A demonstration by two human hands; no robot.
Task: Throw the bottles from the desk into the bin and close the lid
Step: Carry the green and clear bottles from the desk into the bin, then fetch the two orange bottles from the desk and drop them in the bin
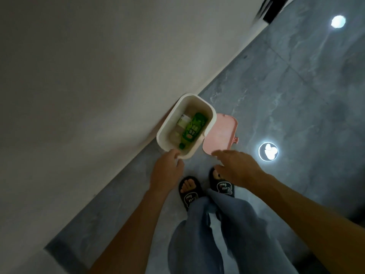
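Note:
A white rectangular bin (207,107) stands on the floor against the wall. A green bottle (192,130) and a paler, clear bottle (182,122) lie inside it. The pink lid (221,133) hangs open to the bin's right side. My left hand (166,171) rests with its fingertips on the bin's near rim. Just in front of the lid's near edge hovers my right hand (237,167), fingers spread and holding nothing.
A white wall (98,76) runs along the left. The grey tiled floor (286,95) shows two bright light reflections, one close to the lid at the right. My feet in dark slippers (190,191) stand just before the bin.

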